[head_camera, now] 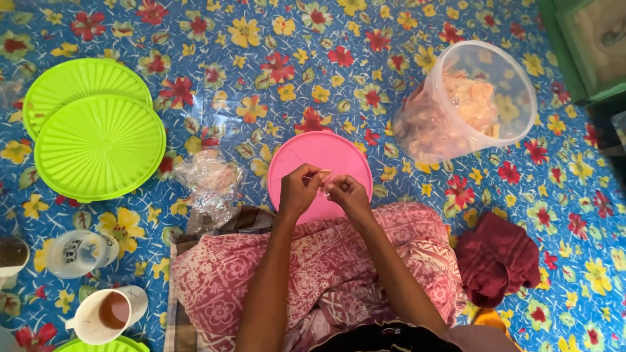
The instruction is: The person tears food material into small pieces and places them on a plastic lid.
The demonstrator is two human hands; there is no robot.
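floral blue mat (274, 39), both hands' fingers (324, 175) pinching something small over pink lid (319, 153), clear tub (466, 98) and green lids (98, 146) apart

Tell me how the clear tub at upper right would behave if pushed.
The clear tub lies tilted on its side, so it may roll. It looks like thin plastic, probably light. The pale snacks inside seem loose and could spill from the open mouth.

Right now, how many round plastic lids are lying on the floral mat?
4: two lime-green lids overlapping at the upper left, the back one and the front one; a pink lid under the hands; a green lid edge at the bottom left, mostly cut off.
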